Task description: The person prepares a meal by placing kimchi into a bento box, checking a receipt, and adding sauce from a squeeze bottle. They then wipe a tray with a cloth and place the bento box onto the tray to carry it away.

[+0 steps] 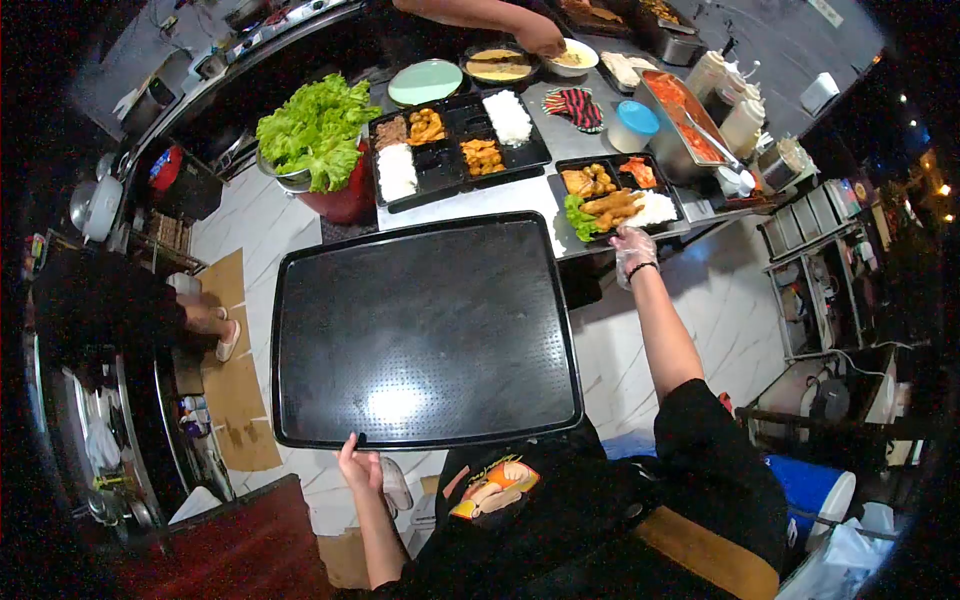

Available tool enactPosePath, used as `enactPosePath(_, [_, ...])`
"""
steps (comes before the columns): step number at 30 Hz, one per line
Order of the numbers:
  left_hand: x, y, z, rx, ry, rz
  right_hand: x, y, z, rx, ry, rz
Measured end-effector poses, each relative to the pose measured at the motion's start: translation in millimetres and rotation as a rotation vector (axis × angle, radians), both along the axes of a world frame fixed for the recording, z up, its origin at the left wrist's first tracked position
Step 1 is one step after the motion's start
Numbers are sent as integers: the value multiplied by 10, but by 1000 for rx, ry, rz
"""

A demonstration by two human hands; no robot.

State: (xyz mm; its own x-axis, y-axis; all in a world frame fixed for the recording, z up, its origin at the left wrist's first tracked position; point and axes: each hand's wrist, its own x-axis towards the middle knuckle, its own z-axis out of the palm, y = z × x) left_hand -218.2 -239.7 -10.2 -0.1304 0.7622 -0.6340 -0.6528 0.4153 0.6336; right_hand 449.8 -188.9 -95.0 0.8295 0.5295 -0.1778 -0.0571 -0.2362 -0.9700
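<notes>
My left hand [362, 468] grips the near edge of a large black serving tray [420, 300], its thumb on top of the rim. The tray is held out in front of my body, its far edge close to the counter, and light shines off its dimpled surface. My right hand [634, 250], in a clear plastic glove, is closed at the front edge of a black compartment meal tray [600, 239] on the counter. That meal tray holds rice [655, 209], fried pieces [612, 209], lettuce [578, 217], potatoes and kimchi. The right fingertips are partly hidden.
Two more filled meal trays [455, 168] sit on the counter beside a pot of lettuce [318, 130]. Behind are a green plate [425, 83], a blue-lidded tub [633, 125], a steel kimchi pan [680, 115] and sauce bottles [742, 120]. Another person's hand [540, 36] reaches a white bowl [572, 58].
</notes>
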Motion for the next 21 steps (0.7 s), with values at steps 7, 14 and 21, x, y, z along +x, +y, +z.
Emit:
enactPosePath(7, [143, 0, -201, -67, -33, -150, -190, -177, 369, 124, 283, -119])
enactPosePath(14, [477, -147, -512, -91, -131, -229, -424, -429, 936, 146, 145, -33])
enactPosePath(21, [936, -193, -306, -177, -119, -242, -869, -524, 1437, 261, 390, 80])
